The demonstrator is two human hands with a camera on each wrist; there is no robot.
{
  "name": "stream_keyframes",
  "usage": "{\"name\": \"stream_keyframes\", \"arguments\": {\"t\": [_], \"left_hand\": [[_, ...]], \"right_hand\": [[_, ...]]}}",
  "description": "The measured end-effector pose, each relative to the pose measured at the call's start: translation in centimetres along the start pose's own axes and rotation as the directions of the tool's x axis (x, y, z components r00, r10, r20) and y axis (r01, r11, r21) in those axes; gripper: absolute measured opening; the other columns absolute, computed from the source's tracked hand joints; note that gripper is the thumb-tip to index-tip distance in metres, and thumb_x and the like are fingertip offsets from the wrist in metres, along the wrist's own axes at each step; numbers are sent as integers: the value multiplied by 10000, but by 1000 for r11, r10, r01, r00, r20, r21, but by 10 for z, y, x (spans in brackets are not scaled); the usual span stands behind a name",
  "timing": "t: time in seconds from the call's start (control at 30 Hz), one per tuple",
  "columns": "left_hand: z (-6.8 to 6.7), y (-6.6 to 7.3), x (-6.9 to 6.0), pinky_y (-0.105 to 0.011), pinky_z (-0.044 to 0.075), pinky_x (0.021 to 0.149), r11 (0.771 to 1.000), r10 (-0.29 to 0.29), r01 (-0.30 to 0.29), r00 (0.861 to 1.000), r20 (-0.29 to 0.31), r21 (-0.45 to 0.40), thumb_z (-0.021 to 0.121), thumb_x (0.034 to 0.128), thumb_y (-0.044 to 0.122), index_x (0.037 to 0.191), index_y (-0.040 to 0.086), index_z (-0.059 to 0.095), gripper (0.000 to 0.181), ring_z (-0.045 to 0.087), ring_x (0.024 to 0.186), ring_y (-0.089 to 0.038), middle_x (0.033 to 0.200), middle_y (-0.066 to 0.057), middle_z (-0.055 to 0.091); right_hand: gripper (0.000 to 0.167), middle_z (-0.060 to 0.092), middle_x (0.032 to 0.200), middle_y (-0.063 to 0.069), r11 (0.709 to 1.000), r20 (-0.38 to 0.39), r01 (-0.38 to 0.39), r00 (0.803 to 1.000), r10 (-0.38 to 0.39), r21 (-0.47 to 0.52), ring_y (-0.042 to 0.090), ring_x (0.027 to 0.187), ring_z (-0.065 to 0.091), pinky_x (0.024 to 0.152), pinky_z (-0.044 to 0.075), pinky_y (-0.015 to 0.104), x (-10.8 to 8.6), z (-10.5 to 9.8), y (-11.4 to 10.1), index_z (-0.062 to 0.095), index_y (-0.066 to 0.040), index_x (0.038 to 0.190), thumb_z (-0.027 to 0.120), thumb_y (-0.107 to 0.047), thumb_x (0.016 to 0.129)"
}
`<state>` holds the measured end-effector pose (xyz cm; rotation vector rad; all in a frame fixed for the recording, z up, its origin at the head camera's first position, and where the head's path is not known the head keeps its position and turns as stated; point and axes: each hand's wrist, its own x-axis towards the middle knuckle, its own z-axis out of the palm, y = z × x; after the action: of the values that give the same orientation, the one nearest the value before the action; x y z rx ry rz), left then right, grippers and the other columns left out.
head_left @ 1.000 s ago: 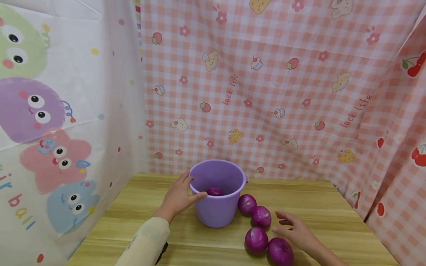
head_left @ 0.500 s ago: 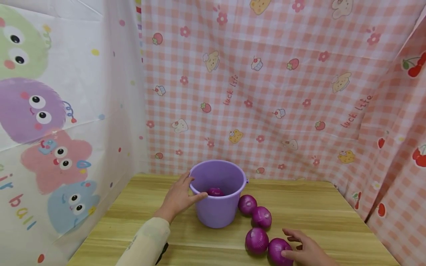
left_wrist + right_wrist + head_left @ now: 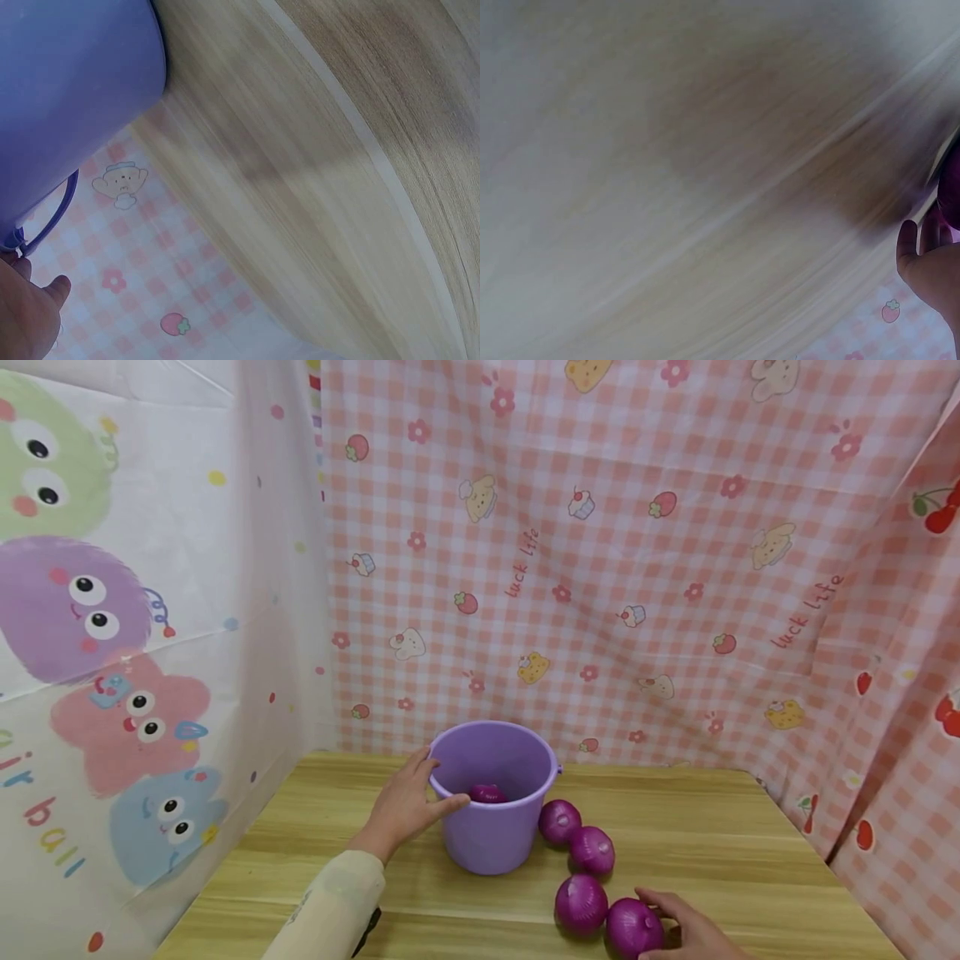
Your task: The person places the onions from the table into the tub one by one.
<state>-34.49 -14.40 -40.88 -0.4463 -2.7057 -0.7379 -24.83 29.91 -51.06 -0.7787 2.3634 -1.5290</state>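
Observation:
A purple bucket [image 3: 491, 835] stands on the table with a purple onion [image 3: 487, 793] inside. My left hand [image 3: 405, 806] grips its left rim, thumb along the front edge; in the left wrist view, the hand [image 3: 28, 307] is beside the bucket [image 3: 75, 82] at the handle joint. Right of the bucket lie the other onions: one against its side [image 3: 559, 822], a second [image 3: 592, 850], a third [image 3: 581, 904] and the nearest one [image 3: 633, 928]. My right hand [image 3: 690, 931] curls round the nearest onion, thumb low at its front. The right wrist view shows that hand [image 3: 934, 274] beside an onion [image 3: 951, 187].
The wooden table [image 3: 720, 827] reaches back to a pink checked curtain [image 3: 600, 543]. A white cloth [image 3: 255, 568] with cartoon figures hangs at the left, and a curtain with cherries [image 3: 907, 710] at the right.
My right hand has moved down toward the front of the table and closed round the nearest onion. The left hand stays on the bucket rim.

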Motion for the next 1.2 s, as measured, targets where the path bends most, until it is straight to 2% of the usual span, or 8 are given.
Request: {"name": "stream_keyframes", "arguments": {"t": [0.17, 0.33, 0.43, 0.6, 0.7, 0.8, 0.9, 1.2], "left_hand": [[-1, 1, -1, -581, 329, 1103, 1000, -3, 3, 1000, 0, -1, 660, 837, 658, 1401, -1, 508, 881, 359, 1396, -400, 1587, -160, 300], [-1, 2, -1, -585, 328, 1102, 1000, -8, 8, 1000, 4, -7, 665, 835, 653, 1406, -3, 503, 885, 358, 1395, -407, 1588, -161, 297], [-2, 3, -2, -584, 332, 1100, 1000, -7, 7, 1000, 3, -6, 658, 829, 670, 1403, -4, 506, 898, 363, 1393, -407, 1586, -161, 300], [-2, 3, -2, -572, 341, 1099, 1000, -3, 3, 1000, 6, 6, 633, 818, 712, 1402, -1, 509, 930, 368, 1393, -397, 1586, -159, 302], [-2, 2, -2, -566, 346, 1098, 1000, -3, 3, 1000, 5, 6, 647, 822, 693, 1399, -2, 512, 913, 372, 1391, -395, 1585, -159, 304], [-1, 1, -1, -566, 352, 1094, 1000, 2, -2, 1000, 0, 7, 659, 827, 673, 1396, -5, 514, 897, 380, 1386, -395, 1582, -162, 309], [-1, 1, 0, -569, 348, 1095, 1000, 6, -6, 1000, -4, 5, 657, 829, 673, 1394, -6, 515, 895, 375, 1389, -393, 1583, -163, 307], [-1, 0, -1, -570, 355, 1090, 1000, 4, -4, 1000, -6, -2, 607, 805, 750, 1393, 4, 520, 953, 382, 1386, -388, 1585, -149, 307]], "right_hand": [[810, 447, 1325, 327, 997, 17, -62, 998, 61, 56, 102, 1039, 591, 837, 537, 266, 1, 3, -2, 257, 203, 1432, 751, -131, 883], [799, 485, 1287, 347, 997, -10, -80, 997, 80, -11, 266, 1017, 615, 806, 540, 262, 1, 4, -4, 302, 195, 1420, 769, -159, 877], [803, 516, 1272, 326, 992, -54, -99, 994, 95, -76, 216, 1005, 623, 791, 538, 256, 1, 3, -5, 339, 168, 1424, 785, -193, 862], [783, 559, 1238, 290, 982, -120, -86, 991, 67, -165, 87, 981, 609, 777, 540, 260, 1, -1, -11, 383, 155, 1409, 795, -203, 847], [775, 577, 1216, 268, 977, -144, -106, 986, 79, -187, 172, 995, 615, 772, 541, 270, 4, -3, -17, 391, 149, 1408, 796, -195, 844], [776, 575, 1219, 263, 973, -167, -161, 977, 133, -168, 302, 1011, 615, 758, 538, 294, 7, -5, -22, 381, 122, 1429, 791, -194, 851], [775, 549, 1251, 289, 972, -194, -196, 966, 169, -128, 363, 1032, 609, 750, 539, 310, 10, -6, -28, 368, 100, 1450, 782, -181, 858], [744, 523, 1317, 304, 976, -276, -151, 956, 103, -156, 257, 1008, 599, 751, 547, 269, 26, -8, -46, 384, 99, 1446, 769, -166, 867]]}}
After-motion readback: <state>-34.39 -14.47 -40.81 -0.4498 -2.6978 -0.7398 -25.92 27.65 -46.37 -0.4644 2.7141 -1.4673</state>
